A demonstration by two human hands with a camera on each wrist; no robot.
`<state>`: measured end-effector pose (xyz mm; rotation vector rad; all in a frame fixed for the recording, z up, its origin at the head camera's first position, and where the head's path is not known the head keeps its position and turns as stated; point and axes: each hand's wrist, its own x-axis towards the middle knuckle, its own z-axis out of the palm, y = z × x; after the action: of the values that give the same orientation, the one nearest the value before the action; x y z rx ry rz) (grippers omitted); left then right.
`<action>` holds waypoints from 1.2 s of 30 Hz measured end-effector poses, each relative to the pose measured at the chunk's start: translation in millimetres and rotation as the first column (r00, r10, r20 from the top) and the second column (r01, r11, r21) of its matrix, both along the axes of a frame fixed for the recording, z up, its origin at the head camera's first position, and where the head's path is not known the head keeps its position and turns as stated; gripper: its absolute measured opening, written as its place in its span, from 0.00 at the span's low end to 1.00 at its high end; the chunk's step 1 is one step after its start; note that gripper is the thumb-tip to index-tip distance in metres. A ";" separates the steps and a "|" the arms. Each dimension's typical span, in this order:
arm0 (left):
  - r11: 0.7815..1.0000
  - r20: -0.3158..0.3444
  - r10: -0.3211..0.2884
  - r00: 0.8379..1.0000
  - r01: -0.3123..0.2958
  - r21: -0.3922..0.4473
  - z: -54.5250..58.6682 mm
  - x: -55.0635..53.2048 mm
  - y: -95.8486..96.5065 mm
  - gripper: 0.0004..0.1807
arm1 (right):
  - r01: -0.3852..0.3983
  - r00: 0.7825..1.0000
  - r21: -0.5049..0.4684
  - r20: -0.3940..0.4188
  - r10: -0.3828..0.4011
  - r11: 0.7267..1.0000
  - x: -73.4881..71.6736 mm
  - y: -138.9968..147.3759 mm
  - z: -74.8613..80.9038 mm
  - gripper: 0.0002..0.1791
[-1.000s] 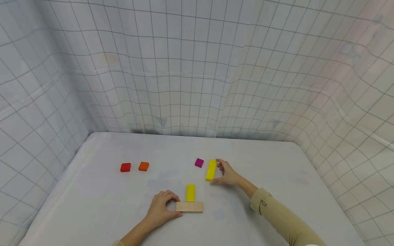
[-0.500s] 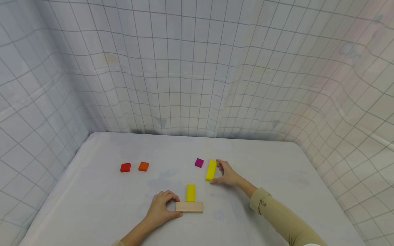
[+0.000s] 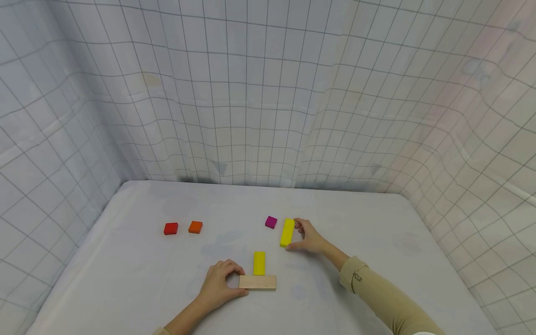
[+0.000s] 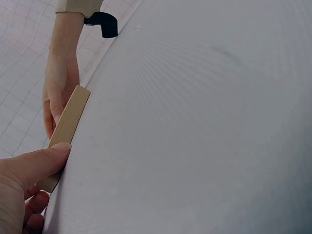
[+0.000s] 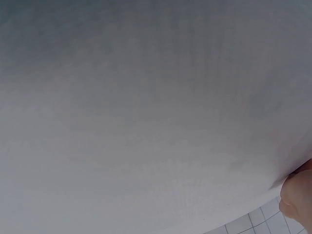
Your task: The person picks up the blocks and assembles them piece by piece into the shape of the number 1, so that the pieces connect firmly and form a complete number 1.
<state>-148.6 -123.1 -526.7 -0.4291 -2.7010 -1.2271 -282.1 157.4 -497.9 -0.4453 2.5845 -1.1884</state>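
Observation:
A plain wooden block (image 3: 257,282) lies crosswise on the table, and my left hand (image 3: 219,284) pinches its left end between thumb and fingers. In the left wrist view my thumb presses against the side of this wooden block (image 4: 70,117). One yellow block (image 3: 259,263) lies lengthwise, its near end right at the wooden block's far edge. Farther off to the right, my right hand (image 3: 311,238) holds a slanted yellow block (image 3: 286,233), thumb at the near end and fingertips at the far right corner. A faint line crosses this yellow block near its far end.
A small purple block (image 3: 271,222) lies just left of the slanted yellow block. Toward the left are a red block (image 3: 170,228) and an orange block (image 3: 195,227). White cloth covers the table (image 3: 356,298); gridded curtains (image 3: 268,93) hang behind and at both sides.

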 end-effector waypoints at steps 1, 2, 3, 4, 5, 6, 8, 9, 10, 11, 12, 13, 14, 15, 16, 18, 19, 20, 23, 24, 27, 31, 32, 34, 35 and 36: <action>1.000 0.002 0.001 1.000 -0.001 0.000 0.1 0.0 0.0 0.20 | 0.002 1.000 0.002 -0.002 -0.002 1.000 0.3 -0.2 0.1 0.49; 1.000 0.005 0.002 1.000 -0.002 0.000 0.2 0.0 0.1 0.20 | 0.005 1.000 0.006 -0.005 -0.004 1.000 0.4 -0.5 0.1 0.49; 1.000 0.009 0.002 1.000 -0.002 0.000 0.4 0.0 0.1 0.20 | 0.007 1.000 0.011 -0.010 -0.007 1.000 0.6 -0.6 0.1 0.49; 1.000 0.013 0.003 1.000 -0.003 0.000 0.7 0.1 0.2 0.20 | 0.010 1.000 0.015 -0.016 -0.010 1.000 0.8 -0.7 0.3 0.49; 1.000 0.015 0.004 1.000 -0.004 -0.001 0.9 0.1 0.3 0.20 | 0.011 1.000 0.017 -0.023 -0.011 1.000 0.9 -0.7 0.4 0.49; 1.000 0.018 0.004 1.000 -0.004 -0.001 1.2 0.0 0.3 0.20 | 0.010 0.999 0.019 -0.031 -0.009 1.000 0.8 -0.7 0.2 0.48; 1.000 0.022 0.006 1.000 -0.006 0.000 1.4 0.3 0.7 0.20 | 0.005 0.999 0.026 -0.046 -0.004 1.000 0.8 -0.2 -0.2 0.48; 1.000 0.023 0.006 1.000 -0.006 0.000 1.4 0.5 0.8 0.20 | 0.000 0.999 0.022 -0.050 0.001 1.000 0.9 0.1 -0.3 0.48; 1.000 0.023 0.007 1.000 -0.007 0.000 1.4 0.7 0.9 0.20 | -0.004 0.999 0.021 -0.052 0.005 1.000 1.0 0.4 -0.3 0.48; 1.000 0.022 0.007 1.000 -0.007 0.000 1.3 0.8 1.0 0.20 | -0.011 0.998 0.019 -0.057 0.012 1.000 1.0 0.6 -0.7 0.47; 1.000 0.022 0.008 1.000 -0.007 0.000 1.1 0.9 1.1 0.20 | -0.015 0.998 0.016 -0.057 0.016 1.000 1.0 0.9 -0.8 0.47; 1.000 0.021 0.008 1.000 -0.008 0.000 0.9 1.1 1.1 0.20 | -0.017 0.998 0.014 -0.055 0.017 1.000 1.3 1.1 -0.5 0.47; 1.000 0.019 0.007 1.000 -0.007 0.000 0.7 1.2 1.3 0.20 | -0.020 0.998 0.008 -0.054 0.020 1.000 1.4 1.2 -0.4 0.47; 1.000 0.018 0.007 1.000 -0.007 0.001 0.4 1.3 1.3 0.20 | -0.022 0.998 0.002 -0.054 0.022 1.000 1.5 1.4 -0.3 0.47; 1.000 0.016 0.006 1.000 -0.006 0.002 0.2 1.3 1.4 0.20 | -0.026 0.998 0.001 -0.062 0.026 1.000 1.5 1.5 -0.4 0.47; 1.000 0.013 0.005 1.000 -0.005 0.003 -0.1 1.5 1.5 0.20 | -0.035 0.997 -0.014 -0.074 0.034 0.999 1.5 1.4 -0.2 0.47; 1.000 0.011 0.005 1.000 -0.005 0.003 -0.2 1.5 1.6 0.20 | -0.042 0.996 -0.019 -0.085 0.041 0.999 1.8 1.1 0.2 0.47; 1.000 0.009 0.004 1.000 -0.004 0.004 -0.2 1.6 1.6 0.20 | -0.050 0.994 -0.026 -0.095 0.047 0.998 2.0 0.8 0.6 0.47; 1.000 0.006 0.002 1.000 -0.002 0.002 0.0 1.9 2.0 0.19 | -0.062 0.992 -0.039 -0.111 0.057 0.997 3.1 -0.5 2.4 0.46; 1.000 0.005 0.001 1.000 -0.001 0.003 0.2 2.0 2.3 0.19 | -0.059 0.992 -0.040 -0.111 0.054 0.997 3.7 -1.1 3.1 0.45; 1.000 0.005 0.001 1.000 -0.001 0.004 1.6 2.5 2.2 0.19 | -0.054 0.992 -0.038 -0.112 0.050 0.998 2.9 -3.4 3.7 0.45; 1.000 0.012 0.004 1.000 -0.004 0.006 2.7 3.0 2.2 0.20 | -0.053 0.993 -0.048 -0.110 0.048 0.997 2.7 -8.3 6.8 0.46; 1.000 0.015 0.005 1.000 -0.006 0.006 3.0 3.0 2.2 0.20 | -0.059 0.992 -0.056 -0.111 0.052 0.997 2.6 -9.9 7.7 0.46; 1.000 0.023 0.008 1.000 -0.008 0.005 3.2 2.9 2.1 0.20 | -0.065 0.992 -0.063 -0.109 0.058 0.996 3.3 -14.1 10.7 0.46; 1.000 0.028 0.009 1.000 -0.009 0.005 3.3 2.8 2.1 0.20 | -0.071 0.992 -0.071 -0.109 0.063 0.995 3.2 -16.3 11.8 0.46; 1.000 0.031 0.010 0.999 -0.010 0.005 3.4 2.6 2.1 0.20 | -0.080 0.991 -0.076 -0.113 0.071 0.994 2.7 -18.1 12.2 0.46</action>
<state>-145.9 -121.0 -523.3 -0.3983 -2.7218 -1.2479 -279.4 139.2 -485.7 -0.6371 2.5924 -1.2790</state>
